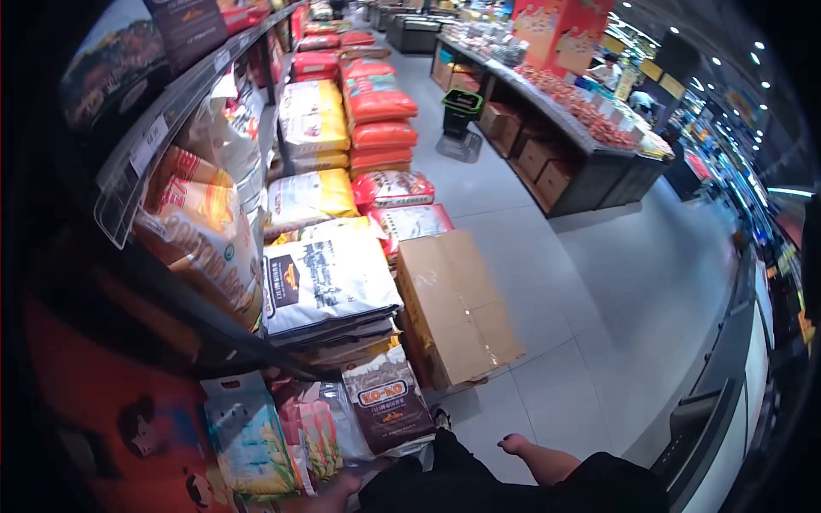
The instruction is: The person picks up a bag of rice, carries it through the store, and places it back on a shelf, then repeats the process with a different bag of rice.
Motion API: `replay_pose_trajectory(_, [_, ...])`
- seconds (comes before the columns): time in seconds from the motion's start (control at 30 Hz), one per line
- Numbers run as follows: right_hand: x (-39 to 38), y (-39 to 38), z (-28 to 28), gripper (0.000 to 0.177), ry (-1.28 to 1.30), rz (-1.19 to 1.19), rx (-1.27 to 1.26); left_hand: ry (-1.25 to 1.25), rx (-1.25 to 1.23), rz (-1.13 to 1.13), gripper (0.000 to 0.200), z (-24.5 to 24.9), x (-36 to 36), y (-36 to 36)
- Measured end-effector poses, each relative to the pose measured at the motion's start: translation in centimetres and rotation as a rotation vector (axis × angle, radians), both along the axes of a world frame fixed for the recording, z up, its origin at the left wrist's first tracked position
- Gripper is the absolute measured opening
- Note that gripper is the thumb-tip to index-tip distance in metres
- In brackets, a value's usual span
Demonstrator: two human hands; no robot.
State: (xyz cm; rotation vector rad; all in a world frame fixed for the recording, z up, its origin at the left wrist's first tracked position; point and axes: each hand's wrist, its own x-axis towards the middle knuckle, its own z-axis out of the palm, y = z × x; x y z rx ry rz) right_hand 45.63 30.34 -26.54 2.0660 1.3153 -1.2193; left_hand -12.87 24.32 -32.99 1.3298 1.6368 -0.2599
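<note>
Brown rice bag point(389, 407) (KO-KO label) near left hand point(340, 490).

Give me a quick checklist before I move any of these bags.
1. Left hand by the low bags: grip cannot tell, the frame edge cuts it.
2. Right hand free: ok, nothing seen in it.
3. Brown bag seated: cannot tell, it lies at the pile's front edge.
4. Grey bag on its stack, flat: ok.
5. Box out of the way: not ok, it sits on the floor beside the stacks.
6. Floor clear in the aisle: ok.
</note>
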Motion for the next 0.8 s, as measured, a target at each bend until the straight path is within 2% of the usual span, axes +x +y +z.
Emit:
replay_pose_trajectory(0.07, [0.4,-1.8,2.3,0.064,0.022,-0.155,0.036,-0.012,-0.090,-0.090,0.053,1.5,0.0,0.3])
replay_pose_trajectory(0.13, [0.4,-3.4,3.2,0.063,0.059,-0.305,0.100,-0.025,-0.116,-0.137,0.054,0.4,-0.1,0.2])
replay_pose_trajectory(0.2, [-0.3,-4.5,4.8,0.060,0.060,-0.331,0.135,-0.030,-0.091,-0.143,0.053,-0.9,-0.5,0.9])
replay_pose_trajectory(0.27, [0.0,-5.3,5.7,0.059,0.055,-0.318,0.159,-0.024,-0.126,-0.117,0.056,-0.2,0.6,2.6])
replay_pose_trajectory(0.33, [0.8,-7.0,5.3,0.060,0.050,-0.284,0.164,-0.013,-0.183,-0.089,0.060,2.3,2.1,4.5])
replay_pose_trajectory(0.37, [1.3,-7.7,5.3,0.060,0.075,-0.281,0.152,0.028,-0.169,-0.101,0.062,5.4,3.4,5.5])
replay_pose_trajectory(0.47, [4.2,-8.1,5.9,0.061,0.145,-0.333,0.159,0.067,0.026,-0.069,0.061,6.1,7.2,6.4])
replay_pose_trajectory(0.57, [8.0,-9.4,6.6,0.059,0.154,-0.406,0.248,0.063,-0.044,-0.194,0.060,3.9,9.9,6.9])
replay_pose_trajectory(0.7, [15.1,-13.0,4.9,0.057,0.170,-0.494,0.292,0.205,-0.127,-0.281,0.056,6.4,15.5,5.9])
replay_pose_trajectory(0.8, [21.8,-16.5,2.5,0.055,0.118,-0.486,0.269,0.195,-0.047,-0.242,0.046,8.1,21.4,6.0])
